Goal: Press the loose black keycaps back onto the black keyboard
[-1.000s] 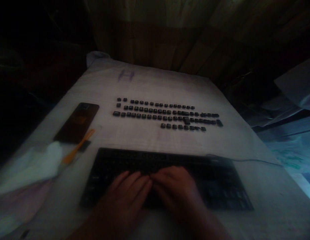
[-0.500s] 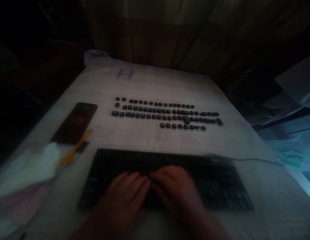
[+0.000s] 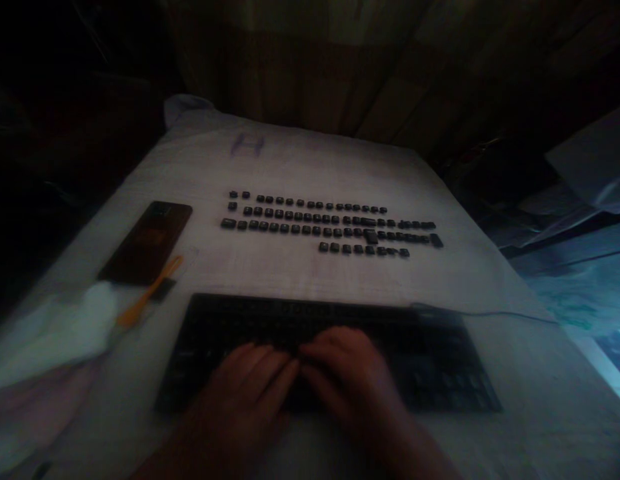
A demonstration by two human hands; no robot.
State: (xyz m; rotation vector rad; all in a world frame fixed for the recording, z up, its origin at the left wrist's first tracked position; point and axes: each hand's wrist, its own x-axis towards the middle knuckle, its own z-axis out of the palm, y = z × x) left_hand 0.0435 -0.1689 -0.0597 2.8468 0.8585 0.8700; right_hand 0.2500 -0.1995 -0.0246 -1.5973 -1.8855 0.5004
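Note:
A black keyboard (image 3: pixel 430 360) lies across the near part of the table, dim and slightly blurred. My left hand (image 3: pixel 255 383) rests over its middle with the fingers bent and close together. From the other side, my right hand (image 3: pixel 345 373) leans in, its fingers curled down onto the keys. The fingertips of both hands nearly meet at one spot; whatever is between or under them is hidden. Beyond the keyboard, loose black keycaps (image 3: pixel 273 227) are laid out in several rows on the pale cloth.
To the left lies a dark reddish-brown phone (image 3: pixel 147 243). Nearer are an orange tool (image 3: pixel 150 293), a small dark square piece (image 3: pixel 164 289) and a crumpled white and pink cloth (image 3: pixel 60 330). A thin cable (image 3: pixel 510 315) runs right from the keyboard. A pale sheet (image 3: pixel 330 160) covers the table.
The whole view has shifted slightly, so the things appear a little higher and further left. Both hands keep nearly the same place on the keyboard.

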